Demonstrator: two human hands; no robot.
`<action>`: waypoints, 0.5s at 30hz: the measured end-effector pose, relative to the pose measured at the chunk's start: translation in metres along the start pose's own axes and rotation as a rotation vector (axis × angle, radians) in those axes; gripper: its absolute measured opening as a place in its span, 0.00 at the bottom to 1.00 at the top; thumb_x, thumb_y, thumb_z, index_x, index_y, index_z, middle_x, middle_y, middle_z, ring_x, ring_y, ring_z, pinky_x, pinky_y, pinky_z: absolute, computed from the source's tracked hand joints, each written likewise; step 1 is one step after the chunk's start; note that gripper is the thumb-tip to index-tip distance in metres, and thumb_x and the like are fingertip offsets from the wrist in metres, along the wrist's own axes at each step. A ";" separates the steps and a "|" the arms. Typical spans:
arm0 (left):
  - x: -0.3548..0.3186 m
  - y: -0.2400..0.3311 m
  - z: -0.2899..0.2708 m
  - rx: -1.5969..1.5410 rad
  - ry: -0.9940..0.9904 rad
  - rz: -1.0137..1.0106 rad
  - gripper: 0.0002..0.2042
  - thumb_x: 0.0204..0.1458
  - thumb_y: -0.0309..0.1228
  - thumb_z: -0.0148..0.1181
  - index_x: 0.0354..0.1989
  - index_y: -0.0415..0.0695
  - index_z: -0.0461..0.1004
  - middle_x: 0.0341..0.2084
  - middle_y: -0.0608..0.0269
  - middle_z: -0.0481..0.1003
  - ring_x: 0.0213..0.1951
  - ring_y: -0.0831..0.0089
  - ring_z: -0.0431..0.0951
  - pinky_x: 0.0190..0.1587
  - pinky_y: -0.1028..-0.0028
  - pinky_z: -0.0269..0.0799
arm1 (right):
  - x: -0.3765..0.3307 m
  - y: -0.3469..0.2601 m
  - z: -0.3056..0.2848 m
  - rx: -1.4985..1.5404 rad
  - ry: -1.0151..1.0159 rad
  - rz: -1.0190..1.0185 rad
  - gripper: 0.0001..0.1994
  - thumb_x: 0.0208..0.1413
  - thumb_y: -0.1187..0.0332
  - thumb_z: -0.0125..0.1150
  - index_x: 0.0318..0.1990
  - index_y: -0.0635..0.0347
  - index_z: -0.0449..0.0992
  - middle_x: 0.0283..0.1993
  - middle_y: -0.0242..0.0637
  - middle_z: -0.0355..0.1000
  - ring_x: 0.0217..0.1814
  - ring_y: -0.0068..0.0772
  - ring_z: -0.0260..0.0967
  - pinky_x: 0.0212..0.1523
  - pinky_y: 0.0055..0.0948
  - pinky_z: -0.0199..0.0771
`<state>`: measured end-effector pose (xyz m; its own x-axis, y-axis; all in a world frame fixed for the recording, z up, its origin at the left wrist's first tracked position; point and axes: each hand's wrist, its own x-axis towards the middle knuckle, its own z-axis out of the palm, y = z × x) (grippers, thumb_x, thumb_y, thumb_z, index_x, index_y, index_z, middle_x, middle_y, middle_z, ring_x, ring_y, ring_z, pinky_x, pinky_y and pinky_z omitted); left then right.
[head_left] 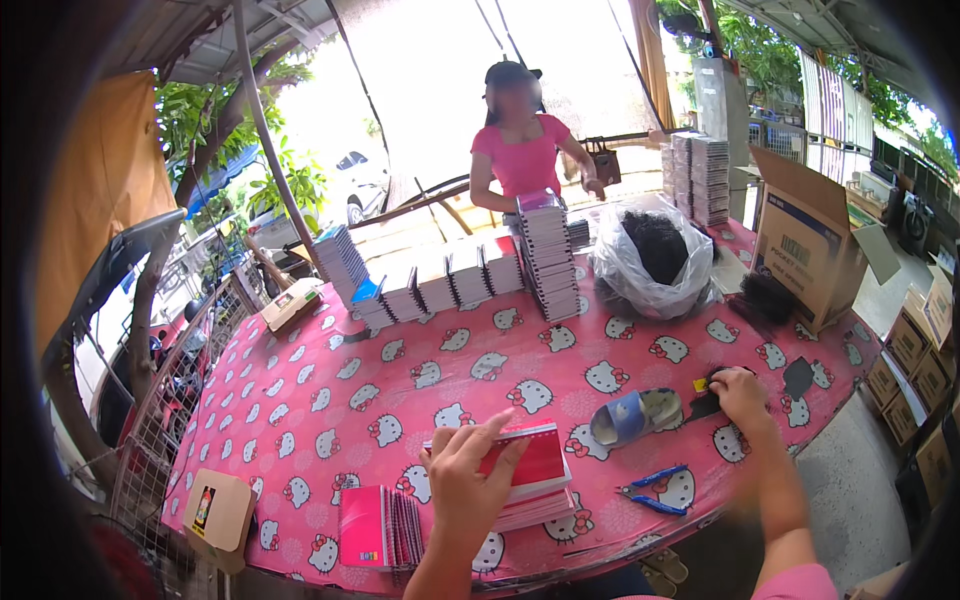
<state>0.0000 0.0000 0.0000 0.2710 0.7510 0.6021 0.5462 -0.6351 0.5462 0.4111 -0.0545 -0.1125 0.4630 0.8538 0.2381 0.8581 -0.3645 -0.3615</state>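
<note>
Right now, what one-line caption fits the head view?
Left hand rests on a red notebook stack; right hand reaches a small black item on the pink patterned tablecloth, near blue-handled pliers.

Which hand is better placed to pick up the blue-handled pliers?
Right, probably. The left hand lies on the red notebook stack, so it is occupied. The right hand is out at a small black item by the table edge, and the pliers lie on its side of the stack.

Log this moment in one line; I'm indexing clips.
left hand: resting on red notebook | right hand: touching black piece | blue pliers: idle on table
</note>
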 end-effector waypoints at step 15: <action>0.003 0.012 -0.011 0.038 0.058 0.068 0.10 0.41 0.30 0.71 0.33 0.44 0.82 0.28 0.63 0.80 0.33 0.67 0.73 0.39 0.69 0.70 | -0.037 -0.235 -0.070 0.775 -0.100 -0.744 0.06 0.54 0.71 0.65 0.37 0.62 0.80 0.31 0.35 0.77 0.34 0.17 0.72 0.32 0.21 0.72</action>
<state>-0.0016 -0.0073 0.0145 0.2625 0.6937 0.6707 0.5582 -0.6761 0.4809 0.2076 -0.0268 0.0265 -0.1674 0.8030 0.5721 0.5262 0.5635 -0.6369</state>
